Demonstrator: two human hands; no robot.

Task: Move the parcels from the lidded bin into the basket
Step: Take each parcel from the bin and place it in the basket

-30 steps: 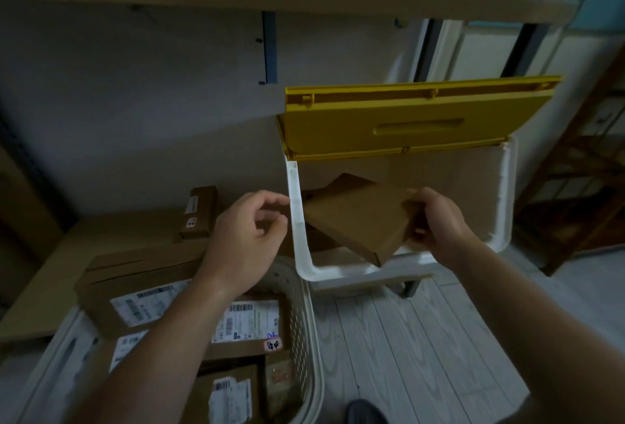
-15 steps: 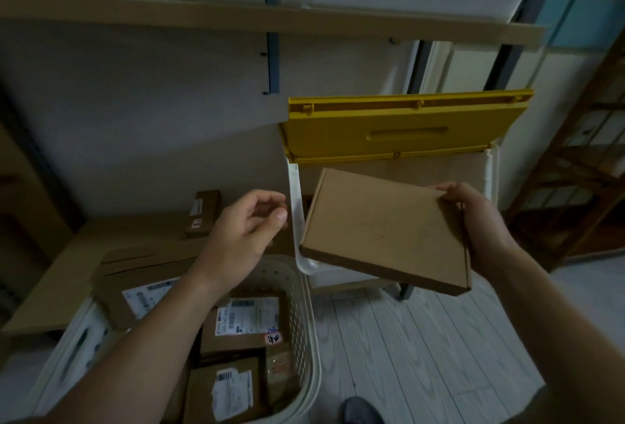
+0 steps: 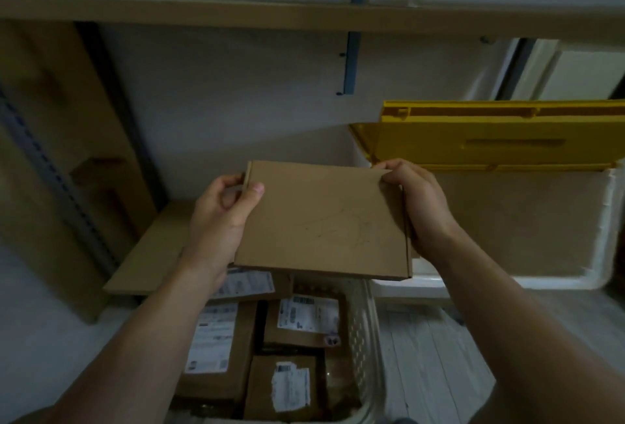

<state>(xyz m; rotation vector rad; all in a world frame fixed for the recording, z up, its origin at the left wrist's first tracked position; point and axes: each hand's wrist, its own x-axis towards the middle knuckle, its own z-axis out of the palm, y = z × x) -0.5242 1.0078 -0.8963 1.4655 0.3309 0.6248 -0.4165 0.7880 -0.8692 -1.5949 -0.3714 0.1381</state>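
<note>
Flat plain brown parcel, unlabelled top, faint scuffs, held level

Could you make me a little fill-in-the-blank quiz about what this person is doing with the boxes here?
1. The flat parcel is held by ____ hands.
2. It hangs above the white ____, which already holds labelled parcels.
3. The bin has a lid coloured ____.
4. That lid stands ____.

Missing words: two; basket; yellow; open
</note>
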